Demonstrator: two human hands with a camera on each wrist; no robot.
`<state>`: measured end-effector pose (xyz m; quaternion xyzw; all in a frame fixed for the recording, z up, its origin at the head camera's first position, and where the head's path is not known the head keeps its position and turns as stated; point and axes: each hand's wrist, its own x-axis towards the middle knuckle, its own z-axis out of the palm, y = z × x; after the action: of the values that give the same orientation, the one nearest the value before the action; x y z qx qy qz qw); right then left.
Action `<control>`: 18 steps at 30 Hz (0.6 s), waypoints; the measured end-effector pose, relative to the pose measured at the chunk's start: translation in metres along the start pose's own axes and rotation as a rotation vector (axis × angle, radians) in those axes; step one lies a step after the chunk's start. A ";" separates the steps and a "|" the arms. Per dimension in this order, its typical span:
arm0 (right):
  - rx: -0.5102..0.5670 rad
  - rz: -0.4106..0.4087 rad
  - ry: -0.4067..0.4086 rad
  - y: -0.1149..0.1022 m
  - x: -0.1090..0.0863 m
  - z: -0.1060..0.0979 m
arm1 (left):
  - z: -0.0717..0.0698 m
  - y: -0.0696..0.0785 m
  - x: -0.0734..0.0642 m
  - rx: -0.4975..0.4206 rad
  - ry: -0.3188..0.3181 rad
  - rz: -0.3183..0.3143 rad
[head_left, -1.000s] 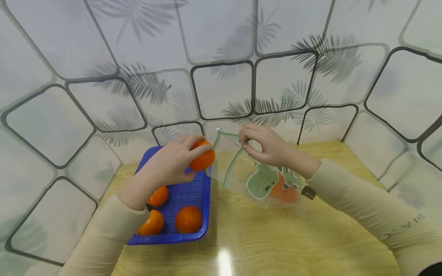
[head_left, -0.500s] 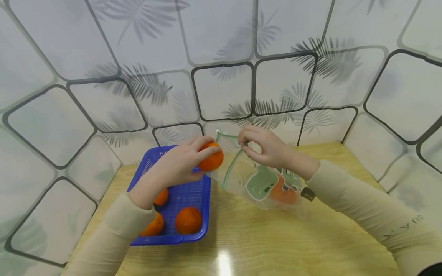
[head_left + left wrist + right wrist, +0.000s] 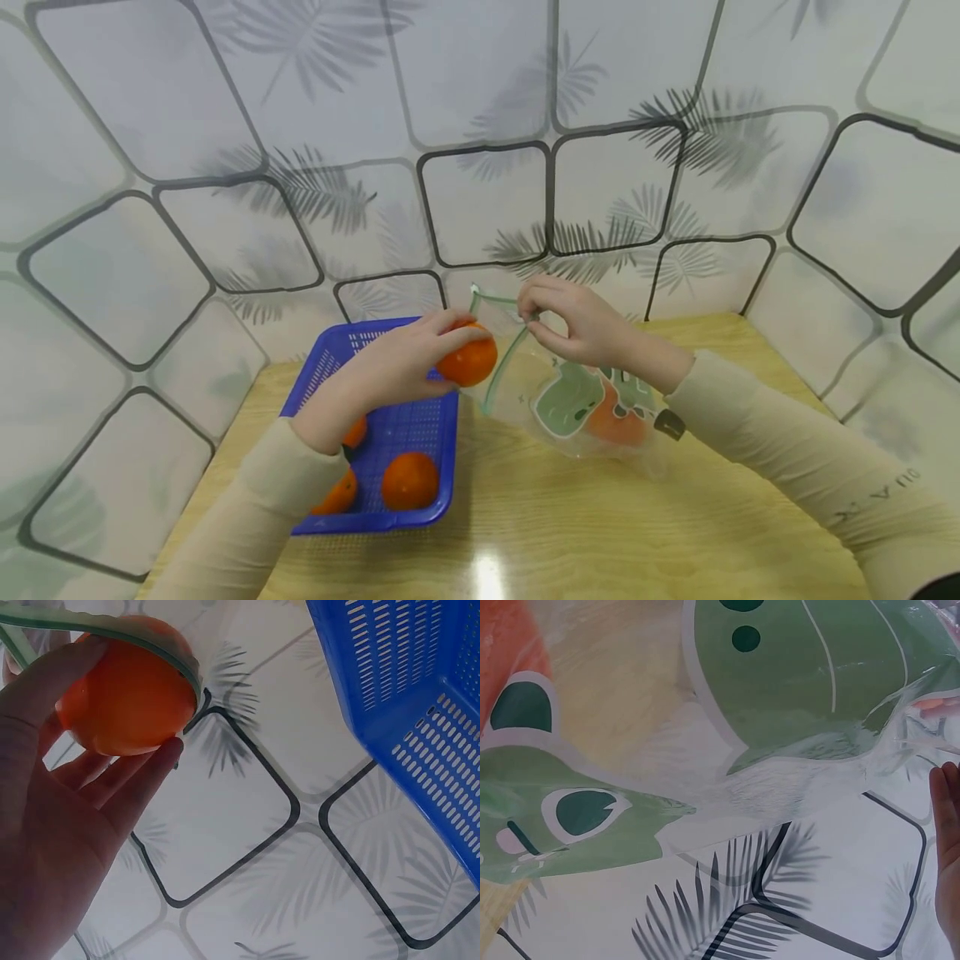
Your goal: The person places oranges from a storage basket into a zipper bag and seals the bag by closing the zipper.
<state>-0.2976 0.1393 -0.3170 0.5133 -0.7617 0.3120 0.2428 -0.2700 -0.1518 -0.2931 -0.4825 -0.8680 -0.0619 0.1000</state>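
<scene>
My left hand (image 3: 401,358) grips an orange (image 3: 468,357) right at the mouth of a clear zip bag (image 3: 517,400). In the left wrist view the bag's green zip edge (image 3: 161,654) crosses over part of the orange (image 3: 127,697). With thumb and fingertips my right hand (image 3: 573,321) pinches the bag's rim and holds the mouth apart. Another orange shape (image 3: 617,417) shows inside the bag, behind its green cartoon print (image 3: 562,802). At the right edge of the right wrist view only part of my right hand (image 3: 949,847) appears.
A blue perforated basket (image 3: 448,467) stands left of the bag. One orange (image 3: 410,481) lies near its front; others (image 3: 337,493) are partly hidden by my left forearm. The wooden table (image 3: 570,533) meets a patterned wall (image 3: 487,200) behind.
My left hand has carried the orange rightward and slightly down, from over the basket's edge to the bag's mouth. My right hand keeps its pinch on the rim almost unmoved.
</scene>
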 end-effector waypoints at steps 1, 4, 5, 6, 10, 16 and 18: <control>-0.002 -0.001 0.001 0.000 0.000 0.000 | 0.000 0.000 0.000 -0.008 -0.005 -0.005; -0.001 -0.004 0.003 0.000 -0.001 0.000 | 0.002 -0.002 0.001 -0.024 -0.030 -0.022; -0.001 -0.005 0.003 -0.001 -0.001 0.000 | 0.003 -0.002 0.001 -0.028 -0.039 -0.027; 0.001 -0.006 0.003 -0.001 -0.001 0.000 | 0.004 -0.002 0.001 -0.030 -0.049 -0.032; 0.001 -0.007 0.003 -0.001 0.000 0.001 | 0.006 -0.002 0.003 -0.030 -0.082 -0.049; 0.003 -0.007 0.003 -0.002 0.001 0.002 | 0.006 0.002 0.006 -0.013 -0.104 -0.057; 0.004 -0.008 0.008 -0.002 0.001 0.001 | 0.005 0.002 0.008 -0.024 -0.114 -0.066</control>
<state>-0.2964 0.1369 -0.3166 0.5155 -0.7581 0.3145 0.2460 -0.2730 -0.1435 -0.2965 -0.4573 -0.8870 -0.0478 0.0426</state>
